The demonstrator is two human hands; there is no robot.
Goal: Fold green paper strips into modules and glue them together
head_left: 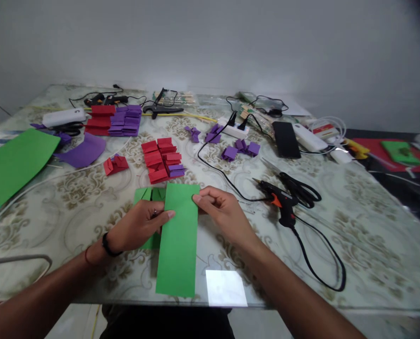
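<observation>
A long green paper strip (178,249) is held upright between both hands, over the near edge of the table. My left hand (142,225) pinches its left edge, thumb on the front face. At the upper right edge, my right hand (219,207) grips the strip between thumb and fingers. Behind the strip and my left hand, more green paper (142,194) with folds shows in part; the rest is hidden. Just beyond lie folded red paper pieces (157,157) in two rows, with a folded purple piece (176,170) at their near right end.
To the right lie a hot glue gun (282,202) with its cord and black-handled scissors (300,188). Folded purple pieces (229,153), a white power strip (233,128) and a black phone (286,140) lie farther back. A large green sheet (15,165) is at left.
</observation>
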